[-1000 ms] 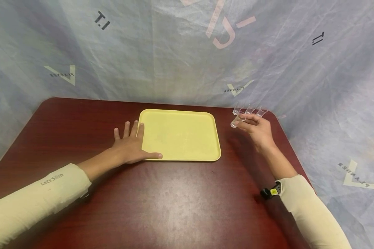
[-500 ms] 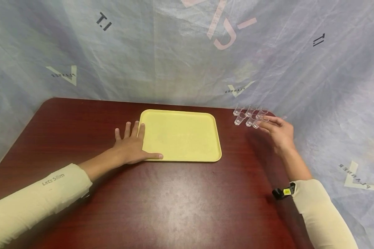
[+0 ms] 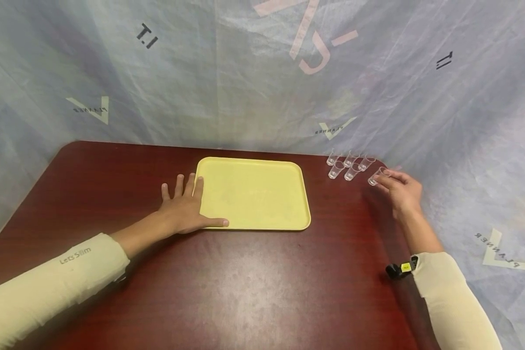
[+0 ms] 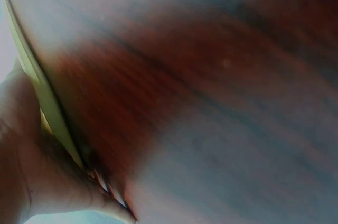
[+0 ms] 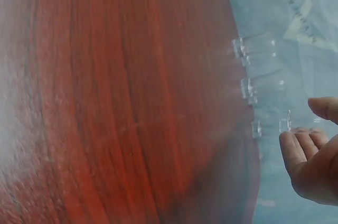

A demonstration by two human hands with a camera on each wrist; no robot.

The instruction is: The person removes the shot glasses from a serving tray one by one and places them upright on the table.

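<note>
At the far right, my right hand pinches a small clear shot glass between thumb and fingers. The right wrist view shows this shot glass between the thumb and fingertips, apart from the others. Several similar shot glasses stand in two rows just left of that hand, near the table's back right corner. My left hand lies with fingers spread at the left edge of a yellow tray, its thumb along the front rim. Nothing lies on the tray. In the left wrist view, the tray's rim runs beside the hand.
The dark red-brown table has rounded back corners. A grey printed curtain hangs close behind it and down the right side. A strip of bare table lies between tray and glasses.
My right hand has moved right, away from a glass in the front row's left, and holds a glass at the right end, separated from the group. The left hand and tray stay put.
</note>
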